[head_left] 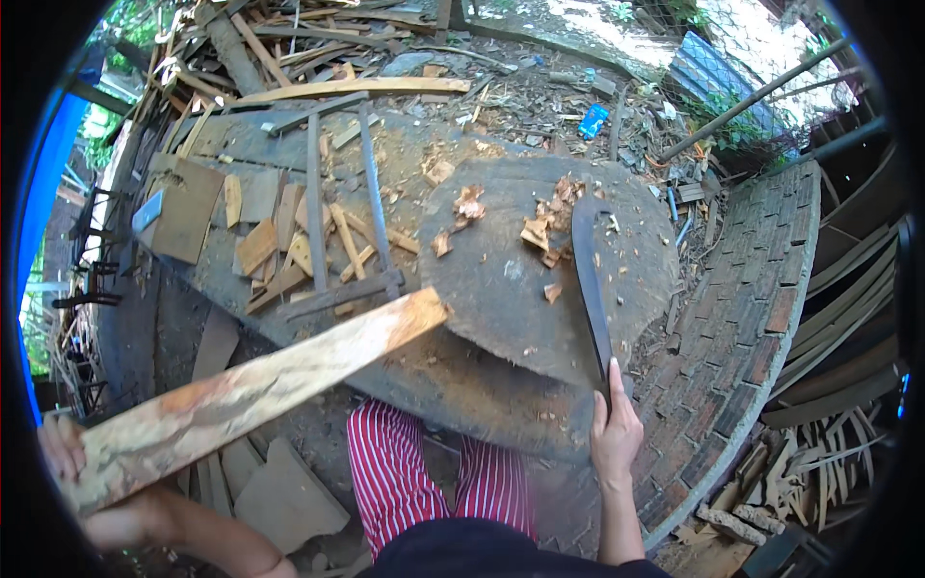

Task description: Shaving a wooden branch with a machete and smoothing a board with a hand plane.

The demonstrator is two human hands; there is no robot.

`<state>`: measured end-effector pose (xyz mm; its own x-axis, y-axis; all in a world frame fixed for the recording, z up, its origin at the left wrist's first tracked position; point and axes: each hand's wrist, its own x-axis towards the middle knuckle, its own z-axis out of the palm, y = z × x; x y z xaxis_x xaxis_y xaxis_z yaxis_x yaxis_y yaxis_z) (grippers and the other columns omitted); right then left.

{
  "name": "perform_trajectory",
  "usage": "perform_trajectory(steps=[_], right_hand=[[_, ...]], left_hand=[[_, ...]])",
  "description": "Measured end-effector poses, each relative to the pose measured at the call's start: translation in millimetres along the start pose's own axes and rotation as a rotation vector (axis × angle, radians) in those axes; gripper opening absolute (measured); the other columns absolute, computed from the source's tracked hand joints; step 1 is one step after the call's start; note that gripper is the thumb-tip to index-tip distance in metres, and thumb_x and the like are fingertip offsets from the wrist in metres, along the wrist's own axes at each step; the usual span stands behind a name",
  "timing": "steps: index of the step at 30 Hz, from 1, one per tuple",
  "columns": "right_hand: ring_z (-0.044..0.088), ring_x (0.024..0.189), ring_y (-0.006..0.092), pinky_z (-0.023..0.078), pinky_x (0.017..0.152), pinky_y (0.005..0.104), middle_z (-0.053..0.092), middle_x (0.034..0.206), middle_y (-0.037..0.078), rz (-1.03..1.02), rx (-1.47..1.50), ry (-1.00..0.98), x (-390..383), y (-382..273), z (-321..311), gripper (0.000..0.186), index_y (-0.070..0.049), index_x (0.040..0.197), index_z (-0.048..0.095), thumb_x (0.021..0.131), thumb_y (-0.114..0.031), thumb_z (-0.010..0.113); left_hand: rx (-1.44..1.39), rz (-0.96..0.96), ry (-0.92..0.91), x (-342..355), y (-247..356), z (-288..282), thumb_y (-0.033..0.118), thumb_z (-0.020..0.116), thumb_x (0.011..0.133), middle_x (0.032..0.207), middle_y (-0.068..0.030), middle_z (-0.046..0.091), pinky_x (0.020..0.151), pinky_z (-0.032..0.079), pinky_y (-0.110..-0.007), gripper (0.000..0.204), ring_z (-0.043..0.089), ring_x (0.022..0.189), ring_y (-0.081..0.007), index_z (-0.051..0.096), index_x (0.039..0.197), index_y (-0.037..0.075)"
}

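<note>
My left hand point(63, 448) grips the near end of a long pale plank point(260, 385) with rough bark-like patches, which slants up to the right, its far end by the left rim of a round wooden chopping block point(482, 299). My right hand point(614, 429) is closed on the handle of a dark curved machete point(590, 289), whose long blade reaches over the block's right part, hooked tip away from me. Reddish and pale wood chips point(535, 231) lie scattered on the block.
A dark worn platform point(511, 429) carries a wooden frame point(374, 193) and offcuts point(255, 246) at left. Piled scrap wood point(270, 53) lies behind. A low brick wall point(732, 299) curves along the right, beside stacked slats point(833, 328). Loose boards point(284, 491) lie low at left.
</note>
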<state>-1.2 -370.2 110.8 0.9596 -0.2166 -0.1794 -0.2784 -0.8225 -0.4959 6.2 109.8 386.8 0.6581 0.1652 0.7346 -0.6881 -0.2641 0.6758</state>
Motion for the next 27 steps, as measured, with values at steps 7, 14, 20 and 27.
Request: perform_trajectory(steps=[7,14,20,27], right_hand=[[0.069,0.089,0.037,0.055,0.076,0.0453,0.068,0.111,0.015,-0.029,-0.093,0.222,4,8,-4,0.071,-0.024,0.148,0.041,0.084,-0.011,0.07],[0.068,0.076,0.0329,0.054,0.064,0.0453,0.067,0.095,0.01,-0.168,-0.392,0.216,37,1,-9,0.064,-0.026,0.146,0.044,0.087,-0.022,0.068],[0.069,0.083,0.0341,0.055,0.071,0.0454,0.068,0.096,0.011,-0.396,-0.26,0.039,44,-64,41,0.063,-0.024,0.146,0.045,0.087,-0.027,0.068],[0.068,0.094,0.0361,0.053,0.079,0.0456,0.069,0.111,0.014,-0.523,-0.061,-0.018,70,-84,47,0.06,-0.024,0.147,0.045,0.09,-0.026,0.065]], left_hand=[[-0.178,0.049,0.369,-21,-9,34,0.02,0.049,0.083,0.083,-0.0051,0.037,0.067,0.034,-0.028,0.04,0.038,0.072,-0.0146,0.044,0.117,0.0],[-0.187,0.127,0.448,-47,21,-16,0.02,0.049,0.083,0.083,-0.0057,0.043,0.066,0.035,-0.028,0.042,0.04,0.072,-0.0136,0.048,0.123,0.005],[-0.035,0.123,0.955,-67,5,-54,0.016,0.046,0.091,0.084,-0.004,0.051,0.06,0.042,-0.032,0.032,0.05,0.076,-0.015,0.043,0.122,0.01],[-0.159,-0.079,1.361,-133,20,-136,0.025,0.054,0.09,0.066,0.002,0.046,0.053,0.04,-0.029,0.017,0.045,0.055,-0.0121,0.043,0.08,0.015]])
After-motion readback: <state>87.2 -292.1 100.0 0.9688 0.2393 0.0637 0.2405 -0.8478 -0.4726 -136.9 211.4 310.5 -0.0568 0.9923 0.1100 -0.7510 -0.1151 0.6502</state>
